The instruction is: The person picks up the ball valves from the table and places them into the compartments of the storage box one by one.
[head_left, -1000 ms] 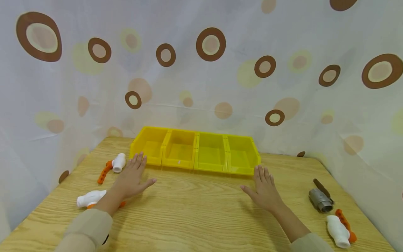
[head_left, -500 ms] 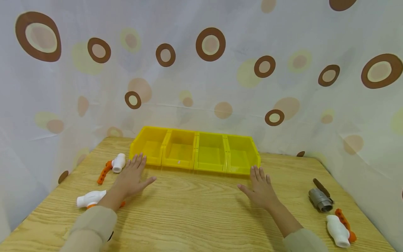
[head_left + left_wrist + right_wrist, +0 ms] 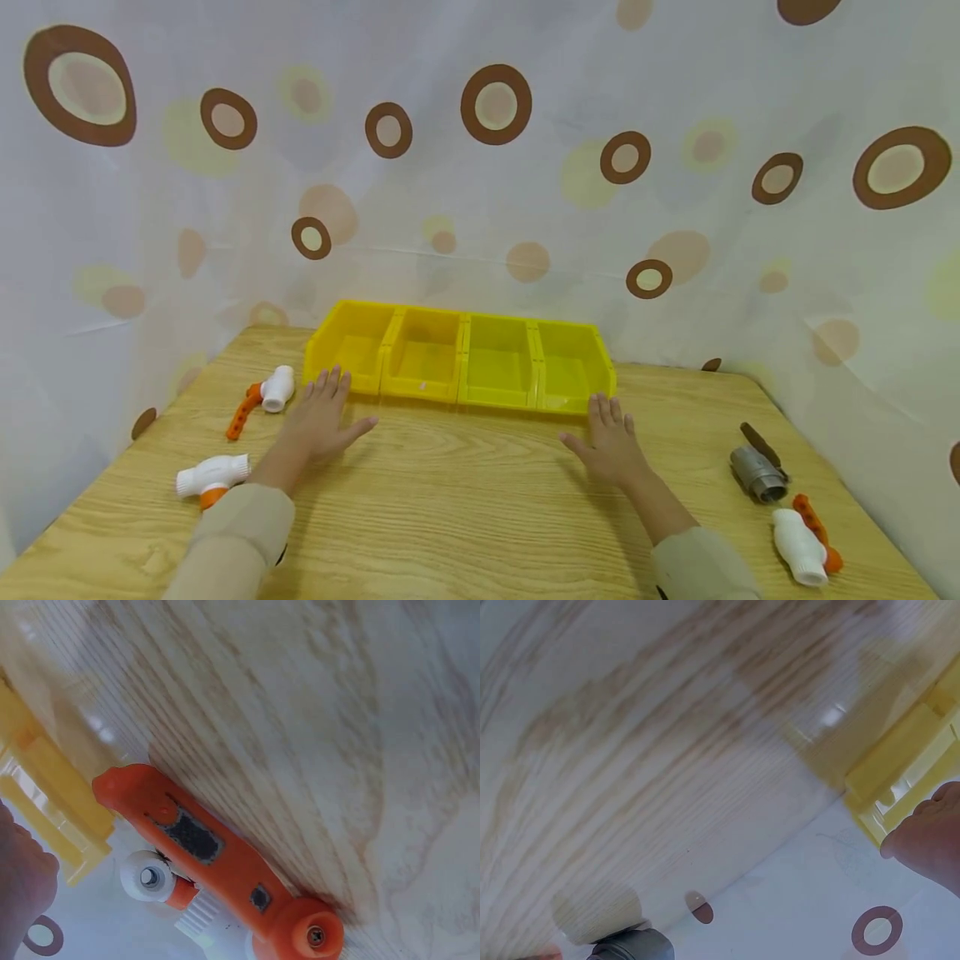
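My left hand [image 3: 318, 425] is spread with straight fingers at the front left of a row of yellow bins [image 3: 459, 354], holding nothing. At the row's front right, my right hand [image 3: 611, 442] lies the same way, palm down; whether the fingertips touch the bins I cannot tell. Beside my left forearm is a white ball valve [image 3: 213, 475], its orange handle [image 3: 232, 866] large in the left wrist view and mostly behind the sleeve in the head view. Another white ball valve [image 3: 278, 389] with an orange handle lies left of that hand.
On the table's right side lie a grey valve [image 3: 757, 475] with a dark handle and a white ball valve [image 3: 799, 550] with an orange handle. A patterned curtain [image 3: 450, 200] hangs behind and around the wooden table [image 3: 450, 517].
My right hand has slid slightly left along the front of the bins. My left forearm has shifted right, uncovering more of the near white valve. The head view has turned slightly right.
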`<control>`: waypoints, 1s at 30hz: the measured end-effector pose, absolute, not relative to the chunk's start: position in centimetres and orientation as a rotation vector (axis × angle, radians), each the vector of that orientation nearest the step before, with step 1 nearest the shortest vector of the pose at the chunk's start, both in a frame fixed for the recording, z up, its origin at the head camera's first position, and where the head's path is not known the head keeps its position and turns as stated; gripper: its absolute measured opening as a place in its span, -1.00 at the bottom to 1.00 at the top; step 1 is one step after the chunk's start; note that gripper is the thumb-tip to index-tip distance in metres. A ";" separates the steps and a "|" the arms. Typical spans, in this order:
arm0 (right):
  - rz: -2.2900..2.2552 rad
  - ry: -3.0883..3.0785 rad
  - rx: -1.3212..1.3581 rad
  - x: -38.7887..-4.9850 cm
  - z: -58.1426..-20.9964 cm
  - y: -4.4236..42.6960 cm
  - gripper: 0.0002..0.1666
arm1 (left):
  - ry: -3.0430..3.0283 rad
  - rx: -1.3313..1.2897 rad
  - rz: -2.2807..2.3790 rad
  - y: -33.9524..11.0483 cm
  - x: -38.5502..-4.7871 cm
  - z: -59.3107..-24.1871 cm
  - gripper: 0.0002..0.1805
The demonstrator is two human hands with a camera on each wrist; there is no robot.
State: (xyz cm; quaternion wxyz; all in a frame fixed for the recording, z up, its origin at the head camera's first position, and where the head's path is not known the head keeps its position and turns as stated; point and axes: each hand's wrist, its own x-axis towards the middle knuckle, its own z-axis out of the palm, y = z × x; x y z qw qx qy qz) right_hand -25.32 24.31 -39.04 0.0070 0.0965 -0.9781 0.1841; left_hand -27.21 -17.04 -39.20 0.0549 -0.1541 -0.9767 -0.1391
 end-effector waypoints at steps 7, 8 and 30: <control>0.577 -3.073 0.297 -25.8 -39.2 23.9 0.05 | -2.980 -0.446 -0.423 -16.7 -27.2 -39.1 -0.03; 0.582 -3.073 0.290 -25.8 -39.2 23.9 0.05 | -2.980 -0.448 -0.429 -16.6 -27.3 -39.0 -0.03; 0.597 -3.103 0.264 -26.3 -39.2 24.1 -0.03 | -3.001 -0.393 -0.466 -17.0 -28.1 -39.8 0.00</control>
